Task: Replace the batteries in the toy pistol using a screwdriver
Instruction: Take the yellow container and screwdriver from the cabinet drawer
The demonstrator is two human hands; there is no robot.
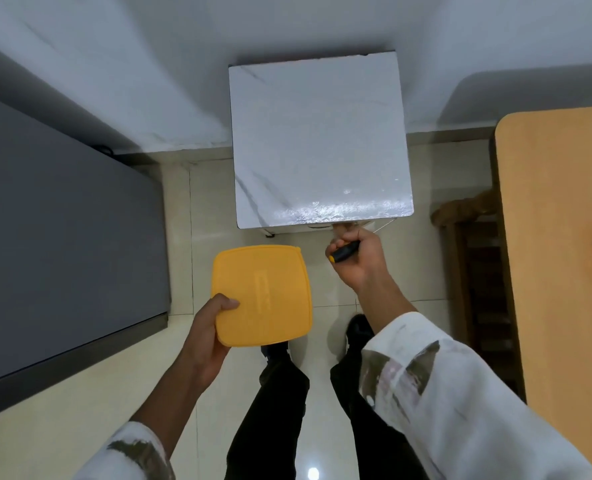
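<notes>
Screwdriver (344, 251) and yellow lidded box (266, 292) held above the tiled floor (176, 244), near side of the white marble worktop (318, 143).

The screwdriver, black-handled with a yellow end, is gripped in the clenched right hand (356, 261), just at the worktop's near edge. The box is grasped at its near left corner by the left hand (214, 327), thumb laid on the lid; its contents cannot be told. A grey surface (62, 237) is seen at left, a wooden worktop (561, 237) at right.

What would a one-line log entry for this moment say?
left hand: holds yellow lidded box | right hand: grips screwdriver | marble-top table: just ahead, top bare
</notes>
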